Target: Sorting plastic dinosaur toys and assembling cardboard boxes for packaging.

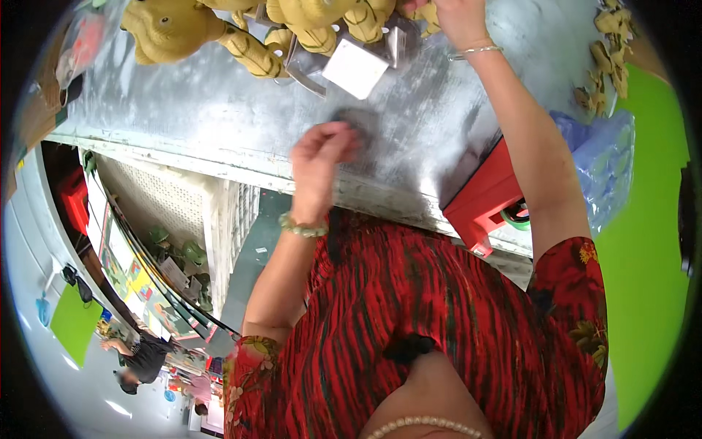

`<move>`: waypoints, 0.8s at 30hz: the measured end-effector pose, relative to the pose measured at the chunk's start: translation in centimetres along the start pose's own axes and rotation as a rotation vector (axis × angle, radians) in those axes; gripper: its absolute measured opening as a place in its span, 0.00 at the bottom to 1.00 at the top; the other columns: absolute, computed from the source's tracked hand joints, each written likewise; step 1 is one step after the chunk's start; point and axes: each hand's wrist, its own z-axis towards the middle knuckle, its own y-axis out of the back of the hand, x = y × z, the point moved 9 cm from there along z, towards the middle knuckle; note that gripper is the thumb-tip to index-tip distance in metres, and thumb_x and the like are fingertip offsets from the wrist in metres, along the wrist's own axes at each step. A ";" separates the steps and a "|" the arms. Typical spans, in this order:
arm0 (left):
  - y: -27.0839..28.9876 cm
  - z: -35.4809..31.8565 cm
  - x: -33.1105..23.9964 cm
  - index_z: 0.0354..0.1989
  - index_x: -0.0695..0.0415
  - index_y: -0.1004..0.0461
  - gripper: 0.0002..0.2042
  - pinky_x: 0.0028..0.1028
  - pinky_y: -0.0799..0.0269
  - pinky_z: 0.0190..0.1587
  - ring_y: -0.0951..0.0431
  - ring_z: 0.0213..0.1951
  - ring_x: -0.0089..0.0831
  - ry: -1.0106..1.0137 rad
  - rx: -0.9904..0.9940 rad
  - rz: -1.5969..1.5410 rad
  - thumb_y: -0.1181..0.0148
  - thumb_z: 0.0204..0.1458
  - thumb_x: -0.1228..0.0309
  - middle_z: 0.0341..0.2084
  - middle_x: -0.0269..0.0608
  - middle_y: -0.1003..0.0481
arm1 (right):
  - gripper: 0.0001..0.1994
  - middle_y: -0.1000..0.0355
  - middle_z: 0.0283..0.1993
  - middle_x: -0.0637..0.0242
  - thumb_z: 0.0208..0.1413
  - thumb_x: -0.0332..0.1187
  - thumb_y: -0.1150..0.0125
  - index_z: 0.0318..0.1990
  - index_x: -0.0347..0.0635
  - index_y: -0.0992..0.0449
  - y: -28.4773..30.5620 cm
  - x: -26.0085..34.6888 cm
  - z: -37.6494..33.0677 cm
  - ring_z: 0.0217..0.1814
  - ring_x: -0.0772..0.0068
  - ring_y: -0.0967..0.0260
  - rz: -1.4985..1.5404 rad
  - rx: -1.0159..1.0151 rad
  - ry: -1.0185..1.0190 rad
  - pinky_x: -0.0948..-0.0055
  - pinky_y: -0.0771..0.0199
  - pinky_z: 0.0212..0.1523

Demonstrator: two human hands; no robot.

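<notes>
My left hand (319, 157), with a beaded bracelet on its wrist, is over the grey worktop (212, 110) near its front edge. Its fingers are curled together and their tips are blurred; anything between them is too small to make out. My right hand (457, 22) reaches to the top edge, where its fingers are mostly cut off. Right beside those fingers is a yellow piece (430, 28); whether they grip it is hidden. Several yellow animal-shaped figures (172, 33) lie along the far side of the worktop. A small white card or block (356, 69) sits in front of them.
Small yellow-brown pieces (607, 55) lie at the far right. A red bin (482, 194) and blue plastic bags (607, 161) are by my right forearm. At the left, a white perforated crate (164, 190) stands below the worktop edge. Other people (142, 358) are in the background.
</notes>
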 end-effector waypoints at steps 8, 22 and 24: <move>-13.2 5.0 1.2 0.40 0.55 0.41 0.15 0.33 0.49 0.47 0.35 0.38 0.25 0.051 0.102 -0.987 0.51 0.41 0.78 0.39 0.34 0.36 | 0.05 0.40 0.12 0.68 0.46 0.30 0.51 0.23 0.38 0.36 -0.7 1.1 0.1 0.09 0.79 0.44 -0.325 -0.183 -0.076 0.81 0.45 0.08; -13.4 6.0 1.6 0.34 0.52 0.41 0.13 0.26 0.44 0.32 0.36 0.27 0.21 0.184 -0.115 -0.757 0.51 0.37 0.79 0.23 0.29 0.36 | 0.05 0.37 0.16 0.68 0.45 0.29 0.51 0.26 0.35 0.35 0.0 1.0 1.2 0.12 0.79 0.40 -0.357 -0.184 -0.090 0.80 0.38 0.12; -12.5 5.9 1.0 0.30 0.50 0.40 0.10 0.24 0.43 0.31 0.34 0.27 0.20 0.110 -0.166 -0.615 0.50 0.39 0.78 0.24 0.30 0.35 | 0.05 0.37 0.15 0.68 0.45 0.29 0.51 0.27 0.36 0.35 0.2 0.6 1.3 0.12 0.79 0.40 -0.387 -0.200 -0.067 0.80 0.38 0.11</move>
